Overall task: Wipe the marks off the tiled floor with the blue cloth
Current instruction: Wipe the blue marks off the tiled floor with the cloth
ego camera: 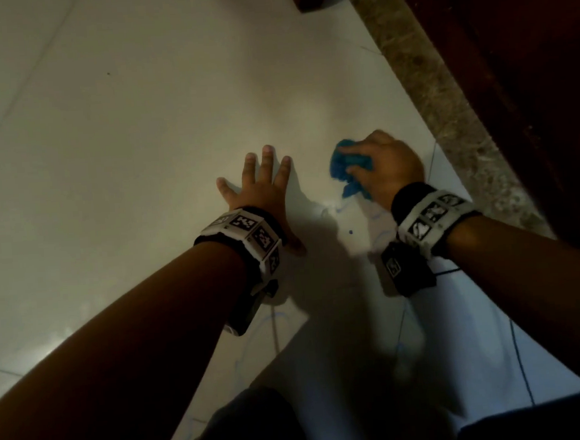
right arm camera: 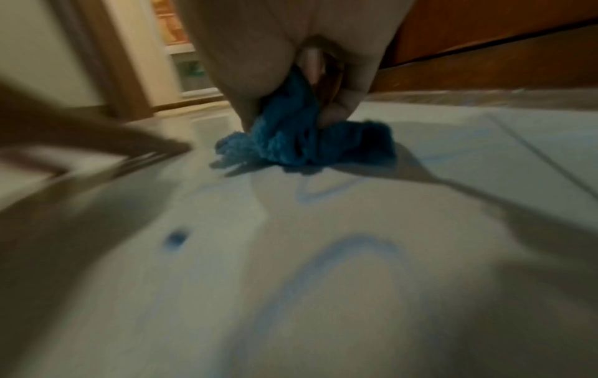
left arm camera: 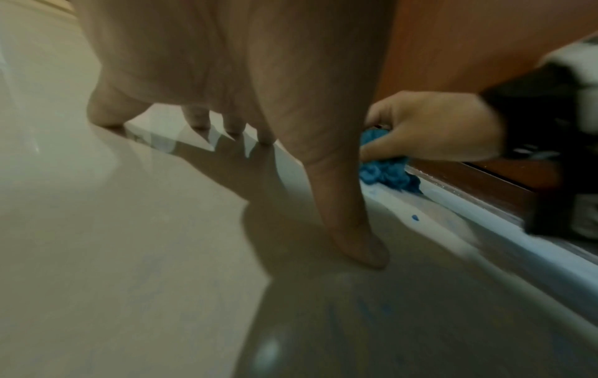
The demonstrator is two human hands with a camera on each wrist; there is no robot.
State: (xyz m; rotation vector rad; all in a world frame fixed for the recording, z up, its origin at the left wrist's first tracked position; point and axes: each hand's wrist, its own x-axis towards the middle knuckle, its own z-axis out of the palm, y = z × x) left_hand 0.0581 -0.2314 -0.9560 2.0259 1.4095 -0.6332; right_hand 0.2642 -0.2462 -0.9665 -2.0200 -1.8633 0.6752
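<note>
Dim room, dark wooden furniture

We see the blue cloth, a fuzzy teal rag, bunched into a crumpled wad and lying against the tiled floor close to the speckled stone strip at the wall. Its loose ends splay out onto the tile on both sides. The floor is pale, glossy, off-white tile with thin grout lines. The marks are faint blue looping scribbles on the tile just on our side of the cloth, one small loop right at its edge, a bigger arc nearer us. We also note a small solid blue dot beside them.
</note>
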